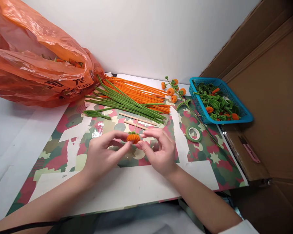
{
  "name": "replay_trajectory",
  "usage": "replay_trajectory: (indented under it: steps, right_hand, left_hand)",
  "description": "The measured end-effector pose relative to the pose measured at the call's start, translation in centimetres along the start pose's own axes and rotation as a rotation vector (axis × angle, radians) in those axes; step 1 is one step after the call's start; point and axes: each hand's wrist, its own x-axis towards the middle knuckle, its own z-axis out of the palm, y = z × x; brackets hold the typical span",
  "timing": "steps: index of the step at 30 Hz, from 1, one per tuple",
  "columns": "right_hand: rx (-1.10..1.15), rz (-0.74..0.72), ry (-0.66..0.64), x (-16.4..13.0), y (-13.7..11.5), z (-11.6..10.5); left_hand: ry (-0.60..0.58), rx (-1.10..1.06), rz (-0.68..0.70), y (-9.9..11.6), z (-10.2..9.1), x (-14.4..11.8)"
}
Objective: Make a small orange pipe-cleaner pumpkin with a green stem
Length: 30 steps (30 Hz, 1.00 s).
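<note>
Between my two hands, above the patterned board, is a small orange pumpkin made of pipe cleaner (133,138), with green at its top and a thin stem rising from it. My left hand (107,149) pinches its left side between thumb and fingers. From the right, my right hand (158,148) holds its other side with thumb and fingertips. Just behind lie two thin wooden sticks (138,119). Beyond them are green pipe cleaners (134,109) and a spread of orange pipe cleaners (139,89). A green pipe-cleaner leaf (96,114) rests to the left.
An orange plastic bag (46,74) stands at the back left. To the right are a roll of green tape (193,134), a finished stem with orange pumpkins (174,90) and a blue basket (244,112) of green and orange pieces. A pink-handled cutter (251,152) lies on cardboard.
</note>
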Motion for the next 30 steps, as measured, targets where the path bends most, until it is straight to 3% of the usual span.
replay_trajectory:
  steps: [3, 5, 9, 16, 20, 24, 27, 30]
  right_hand:
    - [0.037, 0.177, -0.04, -0.2, -0.1, 0.4]
    - [0.062, 0.245, -0.054, -0.2, -0.2, 0.7]
    - [0.136, 0.29, -0.061, -0.1, -0.3, 0.8]
    - [0.279, 0.419, -0.09, -0.2, -0.3, 0.7]
    - [0.352, 0.511, -0.094, -0.4, 0.1, 0.8]
    - [0.441, 0.587, -0.098, -0.2, 0.2, 0.8]
    - [0.372, 0.503, -0.088, -0.1, 0.2, 0.6]
    - [0.175, 0.224, -0.143, 0.1, 0.1, 0.3]
  left_hand:
    - [-0.035, -0.211, -0.264, 0.4, 0.1, 0.3]
    - [-0.065, -0.304, -0.33, 0.5, 0.1, 0.4]
    - [-0.104, -0.353, -0.337, 0.5, 0.2, 0.4]
    - [-0.131, -0.253, -0.225, 0.6, 0.3, 0.2]
    - [-0.191, -0.301, -0.264, 0.7, 0.2, 0.5]
    - [-0.257, -0.395, -0.394, 0.1, 0.1, 1.0]
    - [-0.271, -0.455, -0.494, -0.5, 0.1, 1.0]
    - [-0.297, -0.465, -0.501, -0.6, 0.0, 0.9]
